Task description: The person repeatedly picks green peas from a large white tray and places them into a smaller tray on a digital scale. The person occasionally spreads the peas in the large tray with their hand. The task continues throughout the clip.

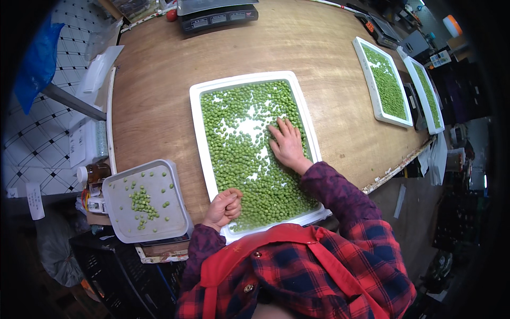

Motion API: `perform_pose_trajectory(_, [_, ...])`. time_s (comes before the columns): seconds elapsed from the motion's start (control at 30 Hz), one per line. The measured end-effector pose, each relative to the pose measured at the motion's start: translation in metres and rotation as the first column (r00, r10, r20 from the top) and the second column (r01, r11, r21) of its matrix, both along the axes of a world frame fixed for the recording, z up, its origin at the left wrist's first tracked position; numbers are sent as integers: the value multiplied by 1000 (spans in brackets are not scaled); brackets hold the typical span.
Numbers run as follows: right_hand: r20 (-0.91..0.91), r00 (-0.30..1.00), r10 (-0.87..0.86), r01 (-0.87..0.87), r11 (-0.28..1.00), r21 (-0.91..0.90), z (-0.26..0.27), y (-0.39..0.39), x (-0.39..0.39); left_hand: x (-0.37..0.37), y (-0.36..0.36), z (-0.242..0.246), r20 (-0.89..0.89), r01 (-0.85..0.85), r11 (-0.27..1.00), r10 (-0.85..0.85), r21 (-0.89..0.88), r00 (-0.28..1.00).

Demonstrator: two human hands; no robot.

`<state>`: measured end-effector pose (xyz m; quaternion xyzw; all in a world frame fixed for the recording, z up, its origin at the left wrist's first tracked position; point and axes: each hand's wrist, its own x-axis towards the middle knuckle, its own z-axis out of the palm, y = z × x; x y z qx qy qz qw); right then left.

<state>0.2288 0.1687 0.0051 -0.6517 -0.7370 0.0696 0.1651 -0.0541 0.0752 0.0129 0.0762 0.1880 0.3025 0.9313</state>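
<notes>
A white foam tray (pixel 195 119) full of loose green peas (pixel 235 159) lies in front of me, its white bottom showing through gaps near the middle. My right hand (pixel 287 144) is spread palm down on the peas toward the tray's right side. Over the near left edge, my left hand (pixel 226 206) is curled with its fingers closed; whether anything is inside the fist is hidden. Left of the foam tray is a shallow grey tray (pixel 119 215) holding a small heap of peas (pixel 143 203) and several scattered ones.
Two more white trays of peas, a nearer one (pixel 368 81) and a farther one (pixel 438 127), are at the right. A digital scale (pixel 219 20) and a red round object (pixel 171 15) stand at the wooden table's (pixel 155 87) far side. A brown jar (pixel 97 173) sits by the grey tray.
</notes>
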Motion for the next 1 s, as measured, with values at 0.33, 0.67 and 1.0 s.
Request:
perform_pose_trajectory(0.33, [-167,973,159,-178,978,-106,13,-71,-31,0,-1,-1,-15,6,1000,-7,-12,1000])
perform_pose_trajectory(0.67, [-135,971,196,-213,969,-124,13,-57,-49,0,0,-2,-12,11,1000,-11,9,1000])
perform_pose_trajectory(1.0, [5,998,65,-65,998,-17,-1,20,-42,0,0,-2,-32,2,1000,-1,15,999])
